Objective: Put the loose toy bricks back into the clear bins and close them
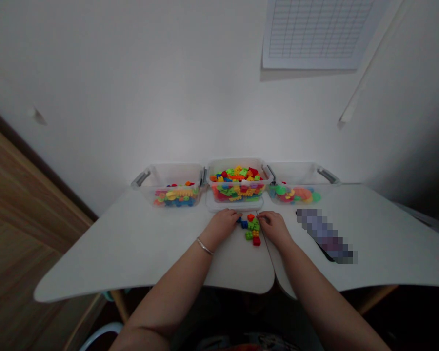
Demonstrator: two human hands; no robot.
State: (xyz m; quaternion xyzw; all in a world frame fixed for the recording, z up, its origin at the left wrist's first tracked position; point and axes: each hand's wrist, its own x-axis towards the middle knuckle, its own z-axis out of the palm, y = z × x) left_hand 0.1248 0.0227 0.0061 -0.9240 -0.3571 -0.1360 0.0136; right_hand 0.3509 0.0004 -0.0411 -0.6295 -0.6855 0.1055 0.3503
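Several coloured toy building blocks lie in a small group on the white table in front of me. Among them are a red-orange block [250, 217], green blocks [254, 224], a dark blue block [244, 224] and a red block [256, 241]. To the left of the group, my left hand [224, 227] has its fingers closed at a blue block [239, 220]. My right hand [275, 227] rests on the right side of the group. Its fingers are bent and slightly apart, close to the green blocks, with no block visible in them.
Three clear plastic bins stand along the wall: a left bin [142, 195] and a right bin [314, 170] partly filled, and a fuller middle bin [237, 162]. A blurred-out phone-like object [325, 236] lies at right. A seam divides the white tabletop [131, 253].
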